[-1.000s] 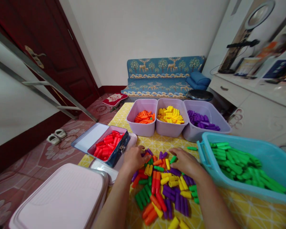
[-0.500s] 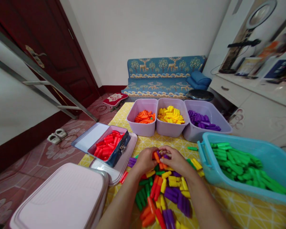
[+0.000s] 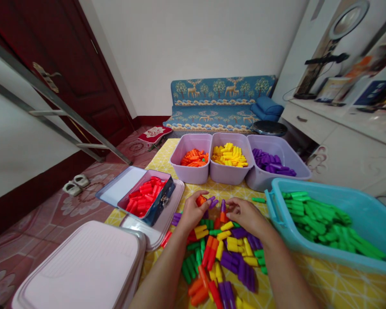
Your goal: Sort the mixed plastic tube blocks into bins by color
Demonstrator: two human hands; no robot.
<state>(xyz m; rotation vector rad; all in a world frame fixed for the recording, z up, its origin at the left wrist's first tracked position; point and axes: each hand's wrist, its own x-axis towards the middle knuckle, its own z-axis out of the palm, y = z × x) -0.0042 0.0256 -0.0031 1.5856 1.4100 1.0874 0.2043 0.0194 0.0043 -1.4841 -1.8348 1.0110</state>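
Observation:
Over a mixed pile of pen-cap-like plastic pieces (image 3: 230, 262), my left hand (image 3: 193, 211) is closed on an orange piece (image 3: 200, 200) and purple pieces (image 3: 213, 201). Facing it, my right hand (image 3: 247, 218) pinches a purple piece and an orange piece (image 3: 223, 216), lined up end to end, at their side. Some fingers of both hands are hidden behind the knuckles. Red, orange, yellow, green and purple pieces lie under and between my forearms, several of them joined side by side.
Lilac bins hold orange (image 3: 193, 158), yellow (image 3: 230, 154) and purple pieces (image 3: 272, 162) at the back. A teal bin (image 3: 324, 257) of green pieces stands right. Left are a hinged box (image 3: 163, 199) of red pieces on a lid, and a pale pink lid (image 3: 80, 266). A ladder (image 3: 56, 92) leans beyond.
My hands were together over orange and purple pieces; now they have drawn apart, each with pieces in it. More of the pile shows between them.

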